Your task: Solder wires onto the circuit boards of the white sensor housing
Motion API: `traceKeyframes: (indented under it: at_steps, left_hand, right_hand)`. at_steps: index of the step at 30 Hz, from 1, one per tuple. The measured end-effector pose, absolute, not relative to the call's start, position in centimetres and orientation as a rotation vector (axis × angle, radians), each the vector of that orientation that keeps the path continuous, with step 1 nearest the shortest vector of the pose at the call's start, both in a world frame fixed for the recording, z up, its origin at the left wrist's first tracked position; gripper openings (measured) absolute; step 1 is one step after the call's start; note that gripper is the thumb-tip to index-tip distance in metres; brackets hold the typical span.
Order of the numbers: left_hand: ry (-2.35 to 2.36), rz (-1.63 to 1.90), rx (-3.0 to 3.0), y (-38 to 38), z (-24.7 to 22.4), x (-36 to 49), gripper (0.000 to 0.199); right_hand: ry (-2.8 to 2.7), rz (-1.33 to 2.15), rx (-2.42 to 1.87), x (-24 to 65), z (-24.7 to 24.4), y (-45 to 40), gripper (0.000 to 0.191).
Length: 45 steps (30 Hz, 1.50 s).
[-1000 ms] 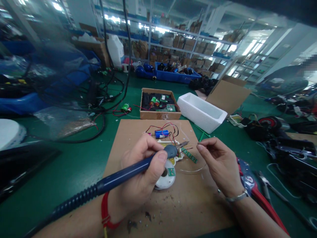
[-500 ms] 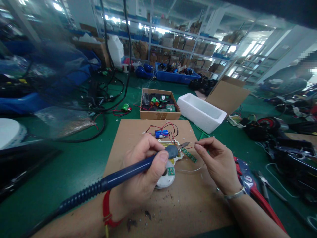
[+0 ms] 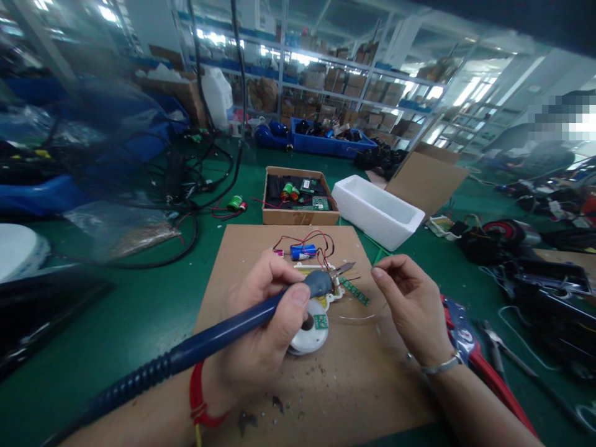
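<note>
Left of the blue bin [image 3: 326, 146], a white jug [image 3: 218, 99] is placed; behind the bin, shelves [image 3: 282, 53] are filled with boxes [image 3: 315, 76].

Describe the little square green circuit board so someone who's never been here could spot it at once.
Find the flat brown cardboard sheet on the green tabletop. Near its middle, partly hidden by the left hand, lies a round white spool with a dark centre. The little square green circuit board sits on its face, unlike the long narrow green circuit strip beyond it.
</note>
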<state>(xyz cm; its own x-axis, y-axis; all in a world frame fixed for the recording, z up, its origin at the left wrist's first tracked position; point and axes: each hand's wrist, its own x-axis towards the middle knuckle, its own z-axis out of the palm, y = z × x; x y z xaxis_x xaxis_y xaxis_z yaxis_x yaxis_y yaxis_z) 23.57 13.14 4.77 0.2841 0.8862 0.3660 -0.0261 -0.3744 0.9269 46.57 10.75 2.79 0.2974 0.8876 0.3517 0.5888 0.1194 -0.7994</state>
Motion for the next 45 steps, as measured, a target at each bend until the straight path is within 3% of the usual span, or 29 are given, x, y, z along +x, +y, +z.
traceKeyframes:
  at_steps: [8, 14, 19, 28, 38, 45]
  left_hand:
    - [0.853, 1.389, 1.677, 13.4, 4.5, 23.1, 0.007]
    - [0.874, 1.503, 1.954, 15.0, 3.1, 22.3, 0.024]
    - [0.881, 1.630, 2.072, 16.7, 3.0, 22.0, 0.024]
    - [1.012, 1.610, 2.218, 16.8, 2.3, 19.6, 0.017]
    - [0.941, 1.583, 2.235, 15.6, 1.4, 17.6, 0.018]
    - [0.866, 1.541, 2.208, 15.2, 1.6, 17.7, 0.016]
  right_hand:
    - [-1.443, 0.375, -1.674, 46.8, 3.3, 11.0, 0.019]
    - [-1.621, 0.390, -1.923, 50.4, 4.8, 10.0, 0.019]
    - [-1.538, 0.094, -2.123, 53.5, 6.0, 9.5, 0.032]
    - [-1.992, 0.050, -2.008, 46.8, 4.5, 10.1, 0.010]
    - [-1.998, -0.078, -2.260, 43.9, 3.8, 10.2, 0.011]
    - [-1.875, -0.069, -2.155, 43.6, 5.1, 8.6, 0.021]
